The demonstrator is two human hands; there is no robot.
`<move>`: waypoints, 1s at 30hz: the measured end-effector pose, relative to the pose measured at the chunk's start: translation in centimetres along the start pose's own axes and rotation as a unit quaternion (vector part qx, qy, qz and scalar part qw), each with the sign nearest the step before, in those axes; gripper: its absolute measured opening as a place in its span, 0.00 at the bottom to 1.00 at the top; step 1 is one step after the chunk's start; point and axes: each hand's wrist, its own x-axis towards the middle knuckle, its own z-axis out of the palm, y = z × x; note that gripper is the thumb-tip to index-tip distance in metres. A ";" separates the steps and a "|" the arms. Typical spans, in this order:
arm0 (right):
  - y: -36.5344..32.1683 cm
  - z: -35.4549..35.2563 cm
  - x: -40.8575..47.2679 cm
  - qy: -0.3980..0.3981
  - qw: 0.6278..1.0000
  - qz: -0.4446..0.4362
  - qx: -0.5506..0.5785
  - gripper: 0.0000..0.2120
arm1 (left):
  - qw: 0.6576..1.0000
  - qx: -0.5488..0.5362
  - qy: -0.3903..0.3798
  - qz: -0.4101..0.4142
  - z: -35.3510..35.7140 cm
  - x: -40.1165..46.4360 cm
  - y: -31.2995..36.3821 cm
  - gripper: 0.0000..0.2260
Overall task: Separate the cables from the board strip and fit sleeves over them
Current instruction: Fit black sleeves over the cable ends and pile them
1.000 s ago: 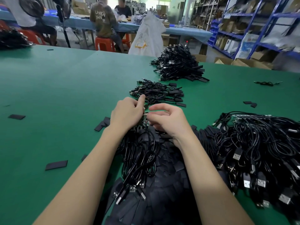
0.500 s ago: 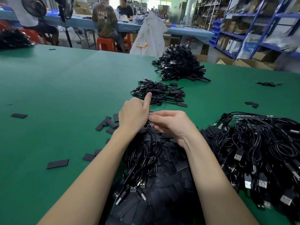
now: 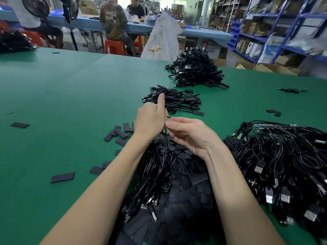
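Note:
Both hands meet over the middle of the green table (image 3: 70,103). My left hand (image 3: 150,121) grips a small board strip (image 3: 167,119), thumb sticking up. My right hand (image 3: 187,133) pinches the same strip from the right with thumb and fingers. A bunch of black cables (image 3: 159,174) hangs from the strip down towards me, its USB plugs (image 3: 148,207) lying near the front. Beneath them is a heap of flat black sleeves (image 3: 187,200). Most of the strip is hidden between my fingers.
A large tangle of black USB cables (image 3: 283,165) lies at the right. Two piles of sleeved cables sit farther back, a small one (image 3: 177,101) and a big one (image 3: 194,69). Loose sleeves (image 3: 62,177) are scattered at the left. People sit at a far blue table.
Both hands have lifted slightly and drawn the strip with its cables up off the sleeve heap. The left thumb now points straight up.

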 end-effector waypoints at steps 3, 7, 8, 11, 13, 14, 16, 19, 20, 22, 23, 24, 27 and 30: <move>-0.3 -0.3 -0.2 -0.001 1.000 -0.010 -0.011 0.06 | 1.000 0.014 -0.023 -0.008 -0.5 0.2 -0.5 0.35; -1.1 -1.2 -0.2 0.018 0.999 -0.033 0.020 0.09 | 0.994 0.103 -0.032 -0.013 -1.4 0.2 -1.6 0.33; -1.2 -1.3 -0.2 0.022 0.999 -0.039 0.018 0.10 | 0.992 0.123 -0.022 -0.005 -1.6 0.2 -1.7 0.30; -1.2 -1.3 -0.1 0.053 0.997 -0.049 -0.014 0.10 | 0.995 0.088 -0.007 0.045 -1.7 0.5 -1.4 0.19; -1.0 -1.3 0.1 0.082 0.995 -0.054 -0.020 0.10 | 0.999 0.000 -0.048 0.016 -1.8 0.6 -0.4 0.12; -0.9 -1.4 0.2 0.095 0.994 -0.060 -0.010 0.09 | 0.994 -0.057 -0.092 -0.015 -1.9 0.6 0.1 0.10; -1.0 -1.6 0.2 0.113 0.990 -0.080 0.023 0.08 | 0.962 -0.171 -0.198 -0.080 -2.3 0.6 0.8 0.06; -1.2 -2.0 0.3 0.135 0.982 -0.112 0.076 0.07 | 0.912 -0.264 -0.290 -0.123 -2.4 0.2 1.2 0.06; -1.2 -2.1 0.4 0.135 0.980 -0.118 0.086 0.06 | 0.905 -0.280 -0.295 -0.126 -2.3 0.0 1.3 0.06; -1.2 -2.1 0.4 0.110 0.982 -0.126 0.092 0.05 | 0.898 -0.310 -0.285 -0.128 -2.1 -0.3 1.6 0.04; -1.2 -2.1 0.4 0.092 0.983 -0.129 0.094 0.05 | 0.898 -0.320 -0.275 -0.130 -2.1 -0.3 1.7 0.04; -1.2 -2.1 0.4 0.076 0.984 -0.133 0.096 0.07 | 0.898 -0.324 -0.265 -0.134 -2.1 -0.4 1.8 0.04; -1.1 -2.7 0.5 0.080 0.984 -0.143 0.067 0.13 | 0.903 -0.325 -0.235 -0.156 -2.1 -0.3 1.6 0.05; -0.3 -4.0 1.1 0.190 0.937 -0.177 -0.234 0.06 | 0.904 -0.329 -0.205 -0.180 -1.9 -0.2 1.2 0.07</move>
